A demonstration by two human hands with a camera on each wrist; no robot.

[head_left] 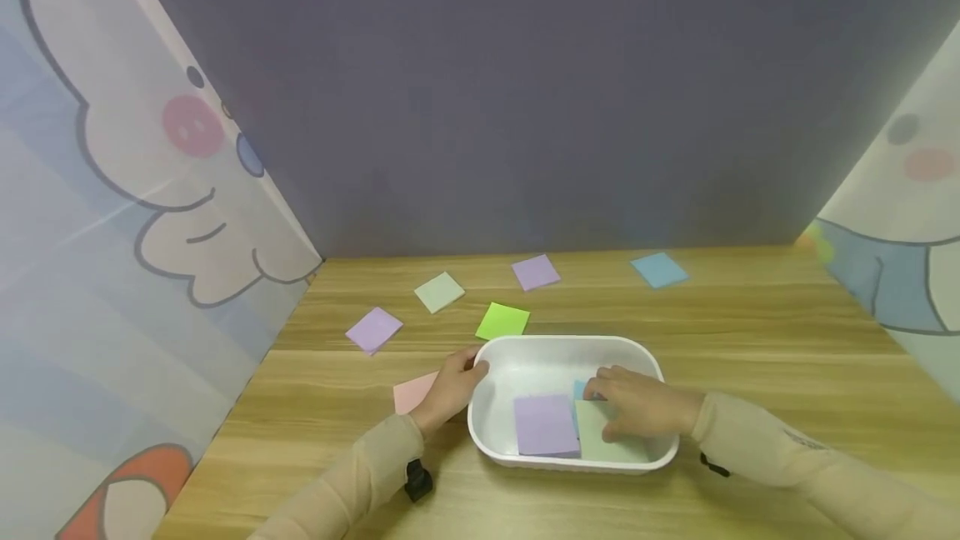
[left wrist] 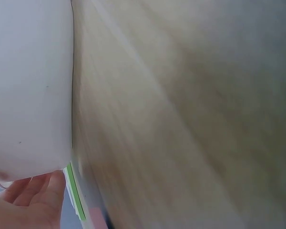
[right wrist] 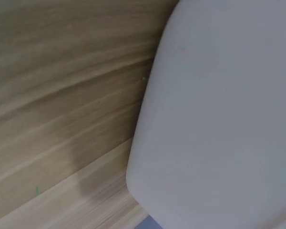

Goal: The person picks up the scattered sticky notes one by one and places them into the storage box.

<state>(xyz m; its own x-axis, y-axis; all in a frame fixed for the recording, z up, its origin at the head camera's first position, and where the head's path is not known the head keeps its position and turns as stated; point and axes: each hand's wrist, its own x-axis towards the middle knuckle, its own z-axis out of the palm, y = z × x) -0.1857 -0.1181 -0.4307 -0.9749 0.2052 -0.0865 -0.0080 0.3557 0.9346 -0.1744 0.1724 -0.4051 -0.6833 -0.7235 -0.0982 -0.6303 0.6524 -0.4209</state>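
Note:
A white plastic basin [head_left: 491, 407] rests on the wooden table. My left hand [head_left: 452, 386] grips its left rim, thumb over the edge; in the left wrist view those fingers [left wrist: 40, 193] curl under the rim. Inside, a purple sticky-note pad [head_left: 546, 425] lies beside a pale green pad [head_left: 600, 440]. Part of a blue pad [head_left: 577, 392] shows behind them. My right hand [head_left: 637, 402] reaches over the right rim, thumb on the pale green pad and fingers at its far edge; I cannot tell whether it pinches the pad. The right wrist view shows only the basin's outer wall [right wrist: 214, 114] and table.
Behind the basin lie a bright green pad [head_left: 502, 321], a purple pad [head_left: 536, 272], a pale green pad [head_left: 439, 292] and a blue pad [head_left: 660, 270]. Another purple pad [head_left: 374, 330] and a pink pad [head_left: 412, 392] are left. A grey panel [head_left: 525, 107] borders the table's back.

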